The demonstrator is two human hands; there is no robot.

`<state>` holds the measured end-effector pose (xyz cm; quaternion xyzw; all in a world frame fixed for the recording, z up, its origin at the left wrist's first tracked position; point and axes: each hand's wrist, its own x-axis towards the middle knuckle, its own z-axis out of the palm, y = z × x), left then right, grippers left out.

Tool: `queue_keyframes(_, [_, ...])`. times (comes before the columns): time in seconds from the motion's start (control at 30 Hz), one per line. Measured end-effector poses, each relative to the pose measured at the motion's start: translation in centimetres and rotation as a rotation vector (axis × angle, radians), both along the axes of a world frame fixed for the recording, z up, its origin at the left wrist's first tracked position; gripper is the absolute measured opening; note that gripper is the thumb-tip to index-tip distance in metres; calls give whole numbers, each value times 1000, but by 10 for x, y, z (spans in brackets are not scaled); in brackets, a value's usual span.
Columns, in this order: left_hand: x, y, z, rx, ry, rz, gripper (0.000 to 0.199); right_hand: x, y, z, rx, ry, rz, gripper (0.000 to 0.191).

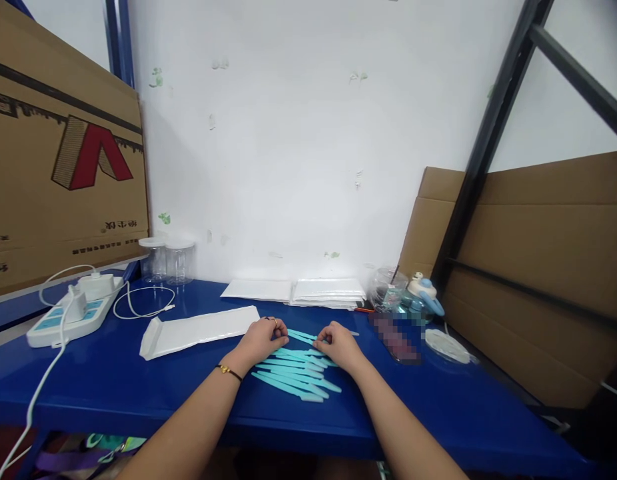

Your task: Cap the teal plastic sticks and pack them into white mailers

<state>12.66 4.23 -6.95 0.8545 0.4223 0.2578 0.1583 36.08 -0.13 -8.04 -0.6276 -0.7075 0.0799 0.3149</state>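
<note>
Several slim turquoise eyebrow razors point(293, 377) lie loosely side by side on the blue table, most with their paler, wider ends to the right. At the far side of this pile, my left hand point(262, 343) pinches the left ends of a couple of eyebrow razors point(302, 335). My right hand point(339, 343) has thumb and fingers closed at the right ends of the same ones. The pale tip of one pokes out beyond my right hand. Just left of my left hand lies a white padded mailer point(198, 331) with its flap folded up.
More white mailers point(328, 292) are stacked by the wall. A power strip point(78, 313) with white cables and two clear jars point(179, 261) stand at left. To the right are a blurred-out phone-like object point(397, 337), a white round item point(447, 345), and a small blue-and-white fan-like gadget point(424, 293).
</note>
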Motion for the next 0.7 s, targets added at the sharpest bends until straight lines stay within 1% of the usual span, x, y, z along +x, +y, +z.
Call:
queue_keyframes(0.07, [0,0,1,95,22,30,20,-5,2,-2,-18,7,17,7])
queue_keyframes(0.13, [0,0,2,140,62,39,20,-8,3,-4,-40,21,42,5])
queue_keyframes(0.23, [1,0,3,141,130,39,16,-11,2,-3,-57,31,66,5])
queue_keyframes(0.33, [2,1,2,121,178,20,16,-4,1,1,-45,24,82,6])
queue_keyframes(0.4, [2,2,1,112,181,11,14,10,1,4,2,-13,10,9])
queue_keyframes(0.47, [2,3,1,116,160,17,14,28,1,6,53,-65,-123,14])
queue_keyframes(0.53, [2,4,1,128,127,32,15,45,3,5,48,-96,-209,18])
queue_keyframes(0.6, [1,4,1,130,98,46,16,55,5,1,15,-122,-244,16])
queue_keyframes(0.7, [-1,2,4,112,83,67,18,57,8,-5,-15,-156,-278,11])
